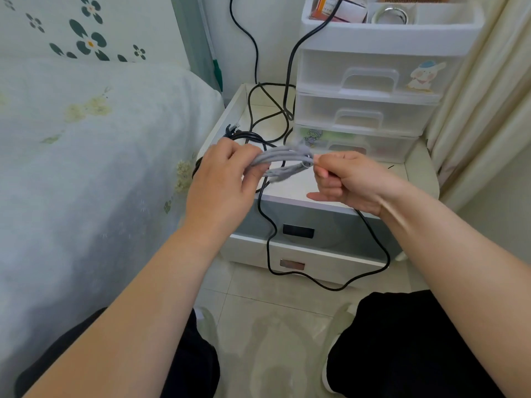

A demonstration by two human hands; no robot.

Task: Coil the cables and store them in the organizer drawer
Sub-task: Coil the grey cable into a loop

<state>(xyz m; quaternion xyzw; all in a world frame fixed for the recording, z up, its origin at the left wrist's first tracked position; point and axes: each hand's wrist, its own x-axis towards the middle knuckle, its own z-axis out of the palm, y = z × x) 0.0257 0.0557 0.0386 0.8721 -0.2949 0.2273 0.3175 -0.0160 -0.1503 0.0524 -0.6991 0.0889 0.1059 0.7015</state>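
Note:
A grey cable (283, 160), folded into a flat bundle of several strands, hangs level between my two hands above the nightstand. My left hand (222, 179) grips the bundle's left end. My right hand (347, 180) pinches the right end, where the strands bunch together. A coiled black cable (244, 136) with a plug lies on the nightstand just behind my left hand. The translucent organizer (367, 96) with three drawers, all shut, stands at the back right of the nightstand.
The white nightstand (301, 191) has a grey drawer front and a lower white drawer. Long black cables (270, 225) run down from the wall, across its top and loop onto the tiled floor. A bed lies at left, a curtain at right.

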